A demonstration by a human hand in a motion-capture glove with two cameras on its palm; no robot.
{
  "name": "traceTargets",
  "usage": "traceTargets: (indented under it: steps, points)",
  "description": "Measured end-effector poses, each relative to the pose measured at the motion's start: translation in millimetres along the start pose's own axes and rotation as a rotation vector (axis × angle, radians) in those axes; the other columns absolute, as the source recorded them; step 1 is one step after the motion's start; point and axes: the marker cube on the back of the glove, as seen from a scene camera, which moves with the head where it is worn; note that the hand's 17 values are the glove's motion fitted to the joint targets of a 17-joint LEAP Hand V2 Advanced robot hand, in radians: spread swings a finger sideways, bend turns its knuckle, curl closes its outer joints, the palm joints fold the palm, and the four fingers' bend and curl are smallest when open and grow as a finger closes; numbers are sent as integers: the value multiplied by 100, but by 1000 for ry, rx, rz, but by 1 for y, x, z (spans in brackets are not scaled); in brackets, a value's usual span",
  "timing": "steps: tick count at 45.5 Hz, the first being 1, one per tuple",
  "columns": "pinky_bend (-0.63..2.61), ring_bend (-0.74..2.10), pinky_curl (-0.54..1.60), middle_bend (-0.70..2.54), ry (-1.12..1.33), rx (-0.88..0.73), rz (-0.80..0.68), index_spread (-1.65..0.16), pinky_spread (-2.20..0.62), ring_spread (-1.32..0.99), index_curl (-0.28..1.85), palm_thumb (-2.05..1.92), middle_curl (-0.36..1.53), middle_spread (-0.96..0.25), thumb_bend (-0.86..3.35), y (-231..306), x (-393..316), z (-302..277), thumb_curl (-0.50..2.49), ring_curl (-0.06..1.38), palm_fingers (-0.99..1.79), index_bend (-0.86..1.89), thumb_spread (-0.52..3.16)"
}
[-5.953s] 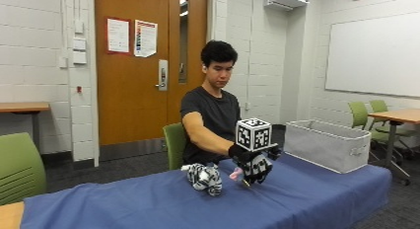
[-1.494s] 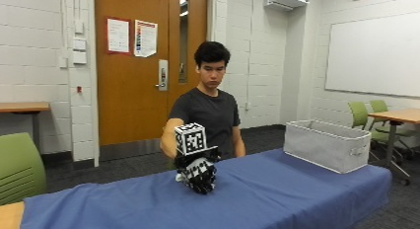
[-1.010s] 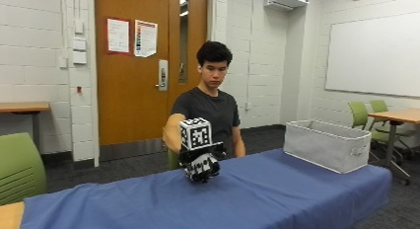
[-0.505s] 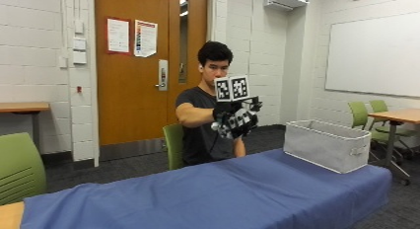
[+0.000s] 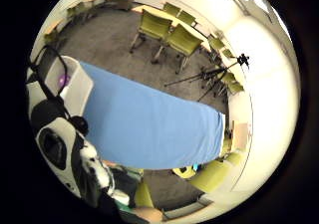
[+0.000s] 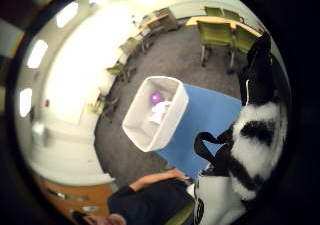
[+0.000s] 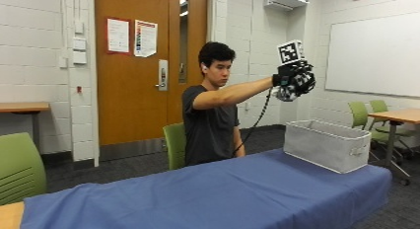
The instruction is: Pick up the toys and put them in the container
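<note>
My gloved right hand [image 7: 292, 76] is raised high on an outstretched arm, above the near end of the grey fabric container [image 7: 326, 144]. It grips a black-and-white striped plush toy [image 7: 297, 86], which also shows close to the palm in the thumb side view as the plush toy [image 6: 257, 135] and in the little finger side view as the plush toy [image 5: 92, 167]. Seen from above, the container [image 6: 155, 112] holds a purple toy [image 6: 156, 98] and a pale toy [image 6: 159, 112]. The container [image 5: 70, 87] stands at one end of the blue-covered table [image 7: 216, 194].
The blue table [image 5: 149, 124] carries nothing else that I can see. Green chairs [image 7: 19, 167] stand at the left and behind the table; more green chairs [image 5: 169, 32] and a tripod [image 5: 214, 74] stand on the floor beyond. A wooden table [image 7: 394, 115] is at the right.
The hand grasped the striped plush on the table, lifted it, and carried it up and to the right, to above the container.
</note>
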Motion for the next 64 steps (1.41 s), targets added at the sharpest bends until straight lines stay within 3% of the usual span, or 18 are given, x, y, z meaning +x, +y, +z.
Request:
traceTargets:
  steps: [5,12,19,25,32,33,35,37,38,44,47,52,64]
  points:
    - [82,122,37,91,74,-5,-124,-46,-43,-41,129,54,68,-36,26,-37,-53,15,113,56,113,19,79]
    - [82,123,37,91,-22,-29,-90,-47,-43,-41,133,52,69,-36,26,-81,-153,44,119,56,113,19,78]
    - [82,123,37,91,-1,-71,-162,-47,-43,-41,136,51,69,-36,27,-100,-116,78,125,56,112,18,78]
    - [83,123,37,90,-85,-103,-203,-47,-43,-41,137,50,70,-36,27,-103,-140,99,130,56,112,17,79]
    - [83,123,37,90,-7,-178,-100,-47,-43,-41,139,48,70,-36,27,-105,-133,114,135,56,112,17,79]
    - [95,119,41,75,5,-199,-76,-47,-41,-40,137,37,66,-35,19,-105,-131,116,129,53,82,0,83]
    - [113,110,49,58,0,-232,-53,-45,-36,-34,128,9,64,-28,3,-103,-128,117,114,55,29,-9,98]
    - [124,99,53,50,-20,-241,-70,-44,-29,-27,120,-7,62,-20,-9,-100,-127,115,104,55,-8,-9,99]
    - [125,94,53,49,-29,-240,-77,-43,-26,-24,116,-9,61,-18,-10,-99,-127,113,101,53,-12,-6,101]
    - [119,72,45,43,62,-224,-58,-40,-14,-17,97,-16,53,-10,-13,-89,-102,104,81,37,-22,1,104]
    - [114,68,42,41,103,-219,-88,-38,-11,-16,89,-17,52,-9,-13,-76,-101,99,73,34,-22,3,105]
    - [105,62,39,39,96,-238,-2,-35,-8,-16,79,-16,50,-7,-12,-45,-128,93,61,32,-20,6,107]
    - [84,48,32,34,226,-190,125,-29,-10,-20,63,-22,47,-5,-15,35,-9,83,38,28,-15,12,103]
